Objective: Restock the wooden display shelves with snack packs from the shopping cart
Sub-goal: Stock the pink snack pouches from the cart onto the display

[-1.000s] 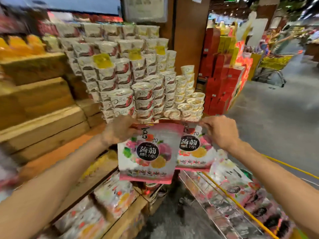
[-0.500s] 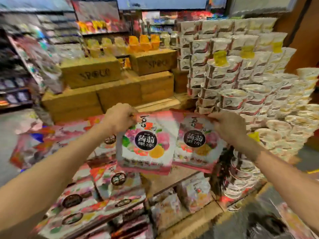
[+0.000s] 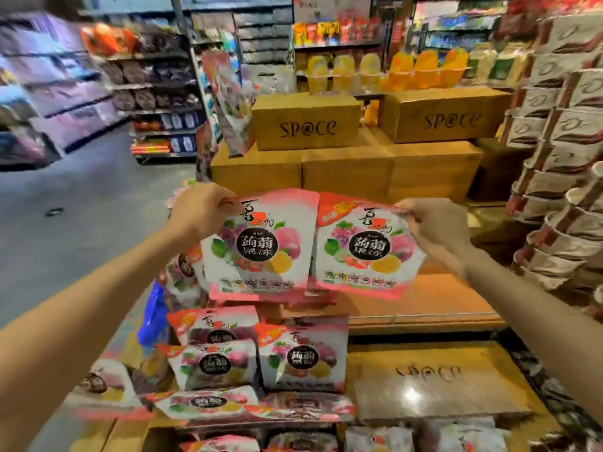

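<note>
My left hand [image 3: 199, 208] grips the top corner of a pink and white snack pack [image 3: 259, 246] with fruit pictures and a black round label. My right hand [image 3: 435, 228] holds a second, matching snack pack [image 3: 368, 252] by its top right corner. Both packs hang upright side by side above the stepped wooden display shelves [image 3: 424, 303]. Several more of the same packs [image 3: 301, 357] stand and lie on the lower left steps. The shopping cart is out of view.
Wooden boxes marked "SP@CE" [image 3: 306, 123] sit on the upper tiers, with yellow and orange jelly cups [image 3: 391, 71] behind them. A tall stack of white cup containers [image 3: 561, 151] rises at the right. An aisle floor [image 3: 65, 216] and store shelving [image 3: 156, 93] lie to the left.
My view has swung left from the cart and cup stack to face the wooden shelves. Both hands still hold their packs, now carried over the shelf steps.
</note>
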A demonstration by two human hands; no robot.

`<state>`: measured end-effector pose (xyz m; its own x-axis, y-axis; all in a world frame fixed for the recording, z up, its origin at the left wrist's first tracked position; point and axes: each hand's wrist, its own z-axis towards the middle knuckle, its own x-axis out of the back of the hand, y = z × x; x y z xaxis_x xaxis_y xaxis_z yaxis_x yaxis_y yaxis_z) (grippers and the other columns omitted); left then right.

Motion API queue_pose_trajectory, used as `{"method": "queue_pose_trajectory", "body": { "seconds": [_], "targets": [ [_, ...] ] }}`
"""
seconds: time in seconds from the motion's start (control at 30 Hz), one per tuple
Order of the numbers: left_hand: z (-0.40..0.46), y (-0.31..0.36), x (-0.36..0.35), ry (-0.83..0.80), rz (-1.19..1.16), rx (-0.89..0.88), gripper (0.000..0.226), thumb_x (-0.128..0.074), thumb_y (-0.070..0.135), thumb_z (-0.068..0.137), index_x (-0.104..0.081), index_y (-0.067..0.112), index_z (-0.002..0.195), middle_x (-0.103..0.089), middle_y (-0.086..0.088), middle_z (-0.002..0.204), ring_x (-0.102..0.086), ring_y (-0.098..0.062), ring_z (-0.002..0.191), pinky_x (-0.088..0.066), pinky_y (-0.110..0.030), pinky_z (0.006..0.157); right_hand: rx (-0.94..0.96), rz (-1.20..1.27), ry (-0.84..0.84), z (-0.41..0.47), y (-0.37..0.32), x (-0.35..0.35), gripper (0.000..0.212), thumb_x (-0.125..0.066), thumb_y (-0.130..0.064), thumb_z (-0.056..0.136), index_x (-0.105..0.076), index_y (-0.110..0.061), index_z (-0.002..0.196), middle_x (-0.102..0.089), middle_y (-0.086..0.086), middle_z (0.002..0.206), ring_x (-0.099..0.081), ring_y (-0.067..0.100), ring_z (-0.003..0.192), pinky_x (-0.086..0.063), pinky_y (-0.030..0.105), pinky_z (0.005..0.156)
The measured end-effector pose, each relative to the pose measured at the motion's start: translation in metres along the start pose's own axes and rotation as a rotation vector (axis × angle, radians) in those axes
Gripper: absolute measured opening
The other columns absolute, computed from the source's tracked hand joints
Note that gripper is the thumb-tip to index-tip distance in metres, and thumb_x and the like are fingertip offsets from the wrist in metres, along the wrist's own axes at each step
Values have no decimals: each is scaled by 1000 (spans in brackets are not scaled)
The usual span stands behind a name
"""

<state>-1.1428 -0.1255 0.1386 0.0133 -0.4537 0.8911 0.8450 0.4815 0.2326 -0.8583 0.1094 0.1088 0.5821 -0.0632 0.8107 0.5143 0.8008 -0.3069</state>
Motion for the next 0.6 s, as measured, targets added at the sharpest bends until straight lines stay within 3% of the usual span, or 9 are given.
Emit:
{"method": "queue_pose_trajectory", "body": {
  "seconds": [0.07, 0.17, 0.23, 0.3, 0.37, 0.47, 0.53, 0.6],
  "targets": [
    [2, -21, -8, -1, 22, 53, 17, -68, 22, 86, -75, 17, 100, -74, -9, 94, -64, -29, 81, -44, -31, 65, 39, 18, -37, 17, -1, -23, 39, -39, -41, 94, -74, -25, 99, -74, 3, 94, -66, 27, 88, -32, 23, 57],
    [7, -44, -22, -18, 37, 112, 17, -66, 20, 87, -76, 13, 100, -73, -14, 93, -64, -29, 81, -33, -27, 62, 47, -89, -140, 37, 4, -54, 27, -46, -27, 99, -71, -23, 107, -72, 4, 106, -66, 27, 95, -43, 26, 64],
    [9, -59, -33, -32, 80, 126, 19, -66, 23, 87, -75, 15, 102, -73, -15, 95, -65, -33, 86, -36, -29, 63, 34, -164, -170, 45, 5, -70, 22, -51, -20, 96, -72, -17, 102, -73, 10, 98, -67, 30, 87, -52, 30, 67],
    [14, -76, -48, -75, 85, 144, 20, -66, 27, 87, -74, 20, 104, -73, -14, 96, -66, -35, 88, -45, -34, 66, 41, -202, -217, 52, 1, -89, 20, -52, -14, 93, -72, -14, 97, -72, 11, 90, -65, 31, 81, -52, 33, 68],
    [16, -89, -63, -122, 64, 171, 18, -66, 28, 87, -74, 21, 102, -73, -13, 95, -67, -34, 88, -50, -37, 68, 57, -172, -266, 55, -3, -105, 21, -54, -22, 94, -73, -23, 104, -73, 8, 94, -65, 30, 87, -50, 31, 69],
    [22, -99, -85, -151, 55, 173, 19, -66, 24, 87, -74, 18, 104, -73, -12, 97, -67, -33, 92, -46, -33, 67, 83, -164, -305, 56, -6, -128, 25, -51, -34, 96, -70, -31, 112, -73, 6, 98, -65, 29, 90, -46, 29, 64],
    [25, -105, -100, -163, 45, 151, 20, -66, 20, 87, -73, 15, 106, -73, -12, 100, -67, -32, 95, -43, -31, 67, 70, -172, -333, 55, -8, -143, 21, -54, -33, 95, -70, -32, 108, -73, 6, 97, -65, 29, 90, -44, 30, 64],
    [26, -114, -116, -199, -5, 143, 19, -66, 12, 87, -73, 12, 105, -74, -7, 102, -68, -27, 98, -50, -32, 74, 46, -185, -377, 52, -14, -157, 15, -60, -30, 91, -71, -31, 102, -73, 6, 94, -65, 29, 90, -45, 29, 66]
  ]
}}
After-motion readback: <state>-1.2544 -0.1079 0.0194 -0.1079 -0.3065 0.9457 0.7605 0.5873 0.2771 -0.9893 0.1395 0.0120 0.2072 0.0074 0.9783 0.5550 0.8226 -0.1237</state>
